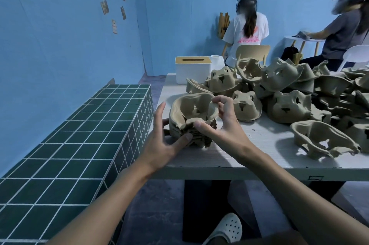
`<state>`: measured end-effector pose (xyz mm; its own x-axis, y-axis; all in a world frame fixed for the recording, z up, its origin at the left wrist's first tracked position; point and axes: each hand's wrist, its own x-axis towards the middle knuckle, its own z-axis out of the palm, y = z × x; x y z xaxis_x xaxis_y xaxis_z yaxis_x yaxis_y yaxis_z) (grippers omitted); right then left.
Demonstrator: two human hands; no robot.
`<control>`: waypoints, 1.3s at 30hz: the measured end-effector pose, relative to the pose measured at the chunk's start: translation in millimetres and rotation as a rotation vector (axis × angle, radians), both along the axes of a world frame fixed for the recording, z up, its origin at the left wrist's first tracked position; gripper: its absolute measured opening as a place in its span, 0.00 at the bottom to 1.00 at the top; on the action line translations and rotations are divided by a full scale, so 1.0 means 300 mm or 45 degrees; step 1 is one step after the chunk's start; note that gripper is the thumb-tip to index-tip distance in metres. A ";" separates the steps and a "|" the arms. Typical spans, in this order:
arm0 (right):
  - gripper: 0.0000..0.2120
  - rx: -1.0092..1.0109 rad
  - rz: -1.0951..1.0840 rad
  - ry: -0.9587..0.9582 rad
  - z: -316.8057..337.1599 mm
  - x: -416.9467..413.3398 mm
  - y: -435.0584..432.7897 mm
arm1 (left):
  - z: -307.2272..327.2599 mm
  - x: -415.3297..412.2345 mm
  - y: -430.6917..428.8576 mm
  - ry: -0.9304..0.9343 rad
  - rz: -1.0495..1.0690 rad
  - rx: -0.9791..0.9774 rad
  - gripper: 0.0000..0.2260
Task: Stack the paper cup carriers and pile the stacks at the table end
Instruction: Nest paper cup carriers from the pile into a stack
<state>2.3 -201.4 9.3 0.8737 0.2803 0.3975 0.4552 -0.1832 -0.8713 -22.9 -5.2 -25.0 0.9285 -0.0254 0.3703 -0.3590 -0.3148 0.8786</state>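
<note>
Moulded-pulp carriers: light, stiff-ish but crushable, rough enough not to slip. My read is the rims bend and tear if squeezed hard, so take them by opposite rim edges and not by the thin webs between the cup holes.

One nested stack point(191, 135) sits on the table point(199, 157) at its near left corner, at about 9 o'clock from the loose heap point(289, 93). The layers are roughly half a dozen by the visible edges — exact count not readable.

The right hand point(221, 123) grips the top carrier point(191, 109), thumb on the near rim and fingers point(219, 103) curled over the far rim, seating it. The left hand point(165, 141) has its fingers spread and lies against the stack's left and near sides, steadying it.

The loose heap holds at least a dozen carriers, too overlapped to count properly. One single carrier point(323, 139) lies apart, open side up, at 4 o'clock from the stack. One tissue box point(192, 69) stands at 12 o'clock — far table end.
</note>
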 end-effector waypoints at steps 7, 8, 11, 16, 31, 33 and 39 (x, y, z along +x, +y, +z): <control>0.26 -0.061 -0.016 -0.012 0.008 -0.001 -0.006 | 0.002 -0.002 -0.010 -0.014 0.024 0.006 0.43; 0.25 -0.070 -0.029 -0.011 0.009 0.003 -0.006 | 0.001 -0.001 -0.011 -0.019 0.027 0.004 0.43; 0.27 -0.246 -0.071 -0.031 0.007 0.014 -0.013 | -0.001 -0.002 -0.009 -0.006 0.031 0.037 0.44; 0.25 -0.107 -0.260 -0.009 -0.002 0.059 -0.074 | -0.003 -0.002 0.000 0.029 0.042 0.117 0.41; 0.35 -0.475 -0.913 0.060 -0.043 0.351 -0.211 | -0.011 0.006 0.000 0.010 0.090 0.190 0.32; 0.32 -0.500 -0.908 0.086 -0.042 0.371 -0.209 | -0.011 0.006 0.000 0.005 0.097 0.190 0.32; 0.29 -0.598 -0.878 0.033 -0.072 0.376 -0.205 | -0.012 0.007 0.001 0.016 0.102 0.202 0.33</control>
